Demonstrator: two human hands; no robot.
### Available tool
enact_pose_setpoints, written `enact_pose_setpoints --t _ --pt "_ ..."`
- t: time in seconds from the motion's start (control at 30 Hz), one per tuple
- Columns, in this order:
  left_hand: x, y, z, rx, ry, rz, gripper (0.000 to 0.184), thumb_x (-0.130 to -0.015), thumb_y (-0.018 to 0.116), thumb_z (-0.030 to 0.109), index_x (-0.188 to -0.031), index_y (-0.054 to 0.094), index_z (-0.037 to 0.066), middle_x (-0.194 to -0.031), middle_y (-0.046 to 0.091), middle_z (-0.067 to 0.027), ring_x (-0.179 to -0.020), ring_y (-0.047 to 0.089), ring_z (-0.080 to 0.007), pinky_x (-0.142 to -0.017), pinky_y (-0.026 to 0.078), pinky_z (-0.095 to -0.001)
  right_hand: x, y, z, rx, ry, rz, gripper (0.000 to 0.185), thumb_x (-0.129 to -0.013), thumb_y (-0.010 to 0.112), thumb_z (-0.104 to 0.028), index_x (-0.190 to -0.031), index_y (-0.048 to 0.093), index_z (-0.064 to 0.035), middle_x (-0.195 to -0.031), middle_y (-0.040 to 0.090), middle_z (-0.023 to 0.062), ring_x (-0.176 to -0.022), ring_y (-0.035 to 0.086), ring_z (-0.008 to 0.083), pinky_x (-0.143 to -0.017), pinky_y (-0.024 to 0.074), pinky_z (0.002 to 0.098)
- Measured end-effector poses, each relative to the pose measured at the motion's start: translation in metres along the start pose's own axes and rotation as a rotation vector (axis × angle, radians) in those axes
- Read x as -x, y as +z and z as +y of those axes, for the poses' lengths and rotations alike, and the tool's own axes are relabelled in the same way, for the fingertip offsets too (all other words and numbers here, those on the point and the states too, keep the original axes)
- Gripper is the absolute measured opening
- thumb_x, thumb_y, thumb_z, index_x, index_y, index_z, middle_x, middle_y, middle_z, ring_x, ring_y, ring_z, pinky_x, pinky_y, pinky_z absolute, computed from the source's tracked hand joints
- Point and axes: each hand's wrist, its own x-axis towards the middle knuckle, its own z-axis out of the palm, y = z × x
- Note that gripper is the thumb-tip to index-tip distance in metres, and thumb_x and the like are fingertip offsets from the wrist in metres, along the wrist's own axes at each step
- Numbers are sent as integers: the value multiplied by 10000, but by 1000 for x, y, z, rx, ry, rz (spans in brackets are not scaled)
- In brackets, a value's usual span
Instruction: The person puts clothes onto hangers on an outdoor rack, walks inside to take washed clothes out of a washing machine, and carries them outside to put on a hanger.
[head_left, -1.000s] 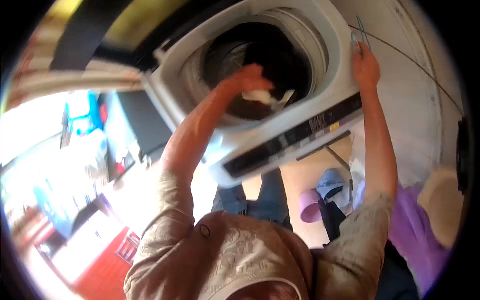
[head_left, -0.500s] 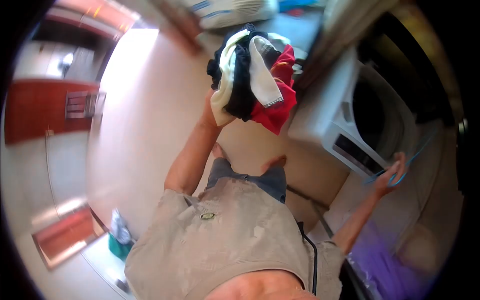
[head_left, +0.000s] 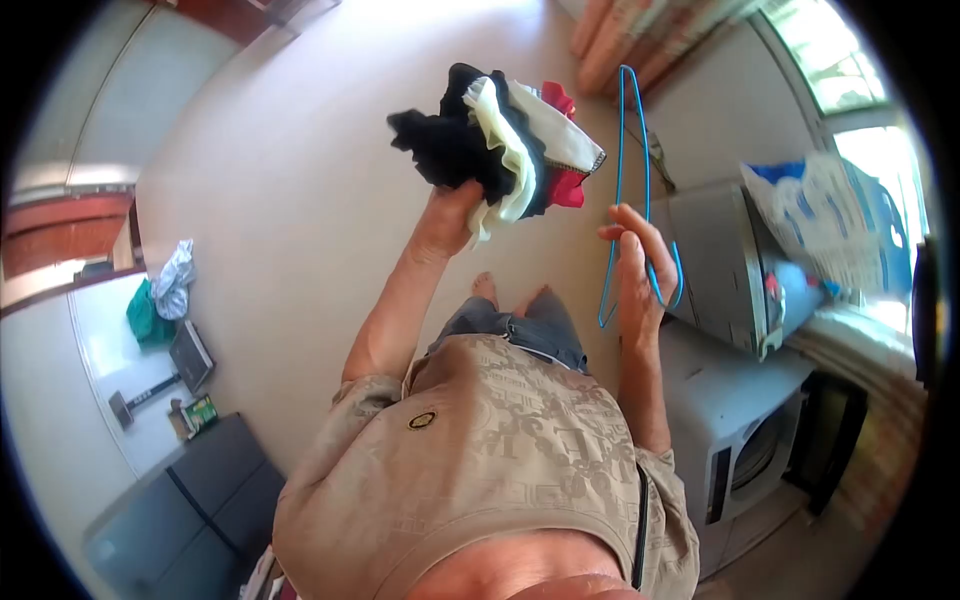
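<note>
A bundle of clothes [head_left: 512,165] hangs out in front of me, with black, cream, white and red cloth bunched together. My left hand [head_left: 450,215] is closed around its lower left side, and the fingertips are hidden under the fabric. To the right of the bundle, my right hand [head_left: 640,262] grips a blue clothes hanger [head_left: 619,140]. The hanger is held on end, its long narrow loop rising above my fingers. A small gap separates the hanger from the clothes.
A white washing machine [head_left: 700,375] with its round door open stands at lower right. Beside it is a grey cabinet [head_left: 705,255], with a white-and-blue plastic bag [head_left: 830,225] above. A curtain [head_left: 625,45] hangs at the top; a dark grey panelled surface [head_left: 185,505] lies lower left.
My view has turned, and the washing machine now sits lower right. My right hand has come from beside the machine to near the clothes, bringing the hanger. My left hand keeps the bundle.
</note>
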Motion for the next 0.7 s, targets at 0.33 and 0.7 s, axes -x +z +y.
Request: enact_pose_setpoints --t 0.33,0.7 --pt "-129 -120 85 -272 144 166 527 -777 720 67 -1261 521 4 -1157 592 -62 -1078 571 -175 -946 480 -329 -226 193 0 -70 -22 -352 594 -841 766 -361 -1292 589 -17 -1192 643 82 -769 545 88 -652 452 226" --pt "-290 -125 163 -880 429 360 334 -754 732 17 -1082 678 48 -1132 624 -88 -1106 567 -246 -979 439 -369 -422 303 -5 -40 -6 -724 574 -793 825 -230 -1270 579 -24 -1126 661 111 -975 633 160 -697 515 275"
